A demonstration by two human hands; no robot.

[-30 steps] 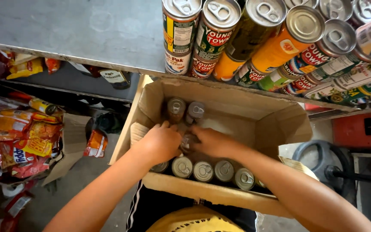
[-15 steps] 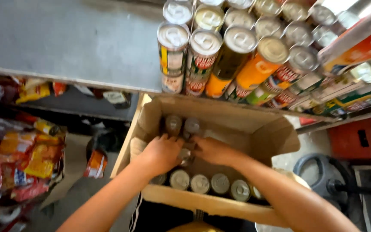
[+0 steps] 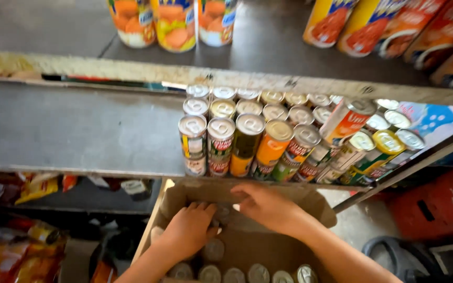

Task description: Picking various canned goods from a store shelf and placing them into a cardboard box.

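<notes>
An open cardboard box [image 3: 318,207] stands below a metal shelf, with several tin cans [image 3: 258,272] upright inside it. Both my hands reach into the box. My left hand [image 3: 187,230] curls its fingers over a can [image 3: 221,214] at the middle of the box. My right hand [image 3: 268,207] lies palm down over the same spot, fingers pointing left and touching that can's top. Whatever is under my palms is hidden.
Rows of labelled cans [image 3: 247,141] stand on the grey shelf [image 3: 79,131] just above the box. Taller cans [image 3: 174,21] fill the shelf above that. Bright snack packets [image 3: 17,257] lie low at the left, and a red crate [image 3: 436,204] sits at the right.
The view has tilted upward, showing more of the shelves. My hands have shifted toward the far part of the box and stay close together over the cans.
</notes>
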